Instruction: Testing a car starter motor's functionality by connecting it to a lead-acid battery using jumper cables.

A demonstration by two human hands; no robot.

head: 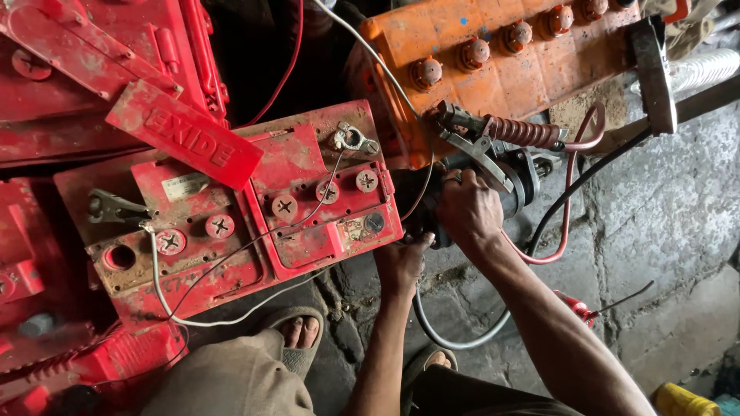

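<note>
From where I watch, the red battery (254,208) lies flat on the floor, caps up, with a white wire (193,308) looping across it. My left hand (401,262) sits at the battery's right edge, fingers curled against its corner; whether they grip anything I cannot tell. Just beside it, my right hand (466,212) is clenched around a dark round tool (516,181), pressed into the gap between the red battery and the orange battery (493,69) above. I judge I am working at that terminal corner; the next move calls for steady pressure. Both forearms reach forward, wrists bent down.
</note>
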